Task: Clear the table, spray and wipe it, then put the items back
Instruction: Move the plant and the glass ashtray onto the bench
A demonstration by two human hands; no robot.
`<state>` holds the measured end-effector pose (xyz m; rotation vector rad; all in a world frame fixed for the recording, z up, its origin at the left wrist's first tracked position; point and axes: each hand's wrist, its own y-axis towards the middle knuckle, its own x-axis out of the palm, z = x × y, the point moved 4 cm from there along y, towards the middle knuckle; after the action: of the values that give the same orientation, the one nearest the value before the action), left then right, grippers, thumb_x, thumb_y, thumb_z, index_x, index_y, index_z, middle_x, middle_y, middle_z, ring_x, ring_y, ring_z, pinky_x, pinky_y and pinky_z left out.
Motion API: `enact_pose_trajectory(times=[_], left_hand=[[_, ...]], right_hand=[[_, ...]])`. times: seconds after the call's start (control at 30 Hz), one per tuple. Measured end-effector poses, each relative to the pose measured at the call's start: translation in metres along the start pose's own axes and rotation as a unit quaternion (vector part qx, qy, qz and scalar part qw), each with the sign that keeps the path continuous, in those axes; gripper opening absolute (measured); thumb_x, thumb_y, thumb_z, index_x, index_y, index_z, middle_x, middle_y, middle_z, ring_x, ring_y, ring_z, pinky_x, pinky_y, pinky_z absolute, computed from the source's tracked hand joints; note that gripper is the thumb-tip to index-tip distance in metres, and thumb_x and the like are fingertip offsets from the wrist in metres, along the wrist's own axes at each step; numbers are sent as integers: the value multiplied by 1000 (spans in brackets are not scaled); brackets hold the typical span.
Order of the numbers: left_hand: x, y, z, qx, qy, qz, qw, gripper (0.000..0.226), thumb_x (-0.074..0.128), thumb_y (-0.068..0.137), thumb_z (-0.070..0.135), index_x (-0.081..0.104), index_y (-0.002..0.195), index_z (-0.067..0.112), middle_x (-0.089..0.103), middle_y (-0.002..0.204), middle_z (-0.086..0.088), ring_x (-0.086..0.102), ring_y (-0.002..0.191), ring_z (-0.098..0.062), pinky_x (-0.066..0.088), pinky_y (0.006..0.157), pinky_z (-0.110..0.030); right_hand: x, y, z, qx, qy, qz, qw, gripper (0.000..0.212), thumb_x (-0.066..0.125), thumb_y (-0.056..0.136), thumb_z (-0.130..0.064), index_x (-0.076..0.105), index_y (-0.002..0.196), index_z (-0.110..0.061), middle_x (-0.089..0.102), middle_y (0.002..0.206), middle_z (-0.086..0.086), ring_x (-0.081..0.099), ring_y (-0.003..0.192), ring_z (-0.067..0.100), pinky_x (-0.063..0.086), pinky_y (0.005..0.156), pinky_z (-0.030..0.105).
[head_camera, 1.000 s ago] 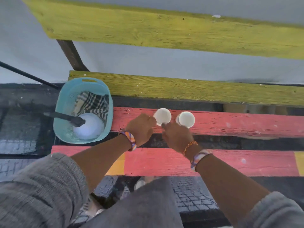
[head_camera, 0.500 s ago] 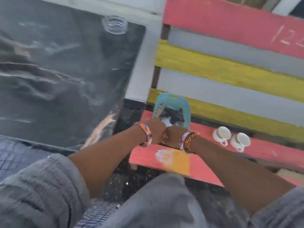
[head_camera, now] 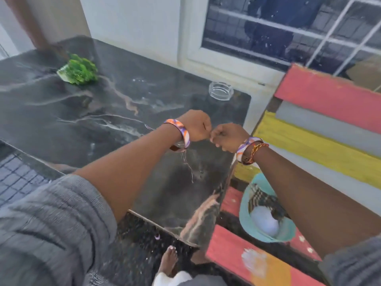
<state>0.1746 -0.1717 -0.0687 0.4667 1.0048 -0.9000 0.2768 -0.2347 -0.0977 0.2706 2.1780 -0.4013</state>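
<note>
A dark marble table [head_camera: 99,120] fills the left and middle of the view. On it stand a small green plant [head_camera: 79,70] at the far left and a clear glass ashtray [head_camera: 220,90] near the far right corner. My left hand [head_camera: 195,125] and my right hand [head_camera: 228,137] hover side by side above the table's right part, knuckles almost touching. Both are curled into fists and I see nothing in either. A teal basket [head_camera: 245,219] with a checked cloth [head_camera: 261,199] and a white bottle [head_camera: 265,222] sits on the bench at lower right, under my right forearm.
A slatted bench [head_camera: 329,96] in pink, yellow and grey stands right of the table. A white-framed window [head_camera: 268,32] is behind it. My bare foot [head_camera: 169,259] is on the dark floor by the table's near corner. A brown blurred shape rises at the table's far left.
My hands left the two white cups on the bench, passed the teal basket, and now hang over the marble table. The view swung left; the cups are out of sight.
</note>
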Motion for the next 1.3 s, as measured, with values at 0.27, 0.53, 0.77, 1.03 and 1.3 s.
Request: enact_pose_trajectory(times=[0.27, 0.53, 0.77, 1.03, 1.3], left_hand=[[-32, 101, -56, -28, -9, 29, 999, 39, 61, 85, 25, 58, 120, 9, 58, 129, -8, 53, 119, -24, 40, 93, -25], [-38, 172, -107, -44, -20, 7, 999, 42, 58, 86, 26, 52, 125, 12, 51, 130, -11, 56, 112, -27, 43, 89, -26], [-61, 175, -164, -50, -31, 8, 998, 41, 58, 87, 28, 52, 124, 13, 48, 132, -10, 55, 114, -26, 40, 92, -26], [-141, 129, -278, -28, -7, 84, 996, 52, 65, 80, 30, 51, 127, 12, 51, 132, -12, 46, 124, -26, 30, 96, -23], [-221, 68, -431, -120, 115, -15, 986, 123, 84, 56, 40, 8, 147, 11, 24, 152, -20, 27, 139, -36, 25, 115, -41]], right_hand=[[-23, 126, 19, 54, 33, 132, 989, 47, 63, 85, -21, 48, 128, -9, 57, 102, 2, 55, 107, 25, 39, 82, 28], [-29, 214, 39, 130, -209, 107, 963, 42, 49, 93, -23, 40, 132, -9, 51, 131, 17, 45, 124, 36, 39, 101, 46], [-19, 232, 21, 181, -237, 144, 944, 27, 48, 89, 0, 58, 113, -1, 59, 120, 17, 55, 114, 35, 47, 91, 42], [4, 229, -62, 172, -168, 241, 940, 37, 45, 83, 9, 60, 117, 4, 61, 117, 28, 56, 111, 42, 46, 91, 39], [56, 214, -182, 149, -87, 295, 940, 28, 42, 89, 3, 62, 109, 3, 62, 114, 25, 55, 107, 40, 40, 83, 35]])
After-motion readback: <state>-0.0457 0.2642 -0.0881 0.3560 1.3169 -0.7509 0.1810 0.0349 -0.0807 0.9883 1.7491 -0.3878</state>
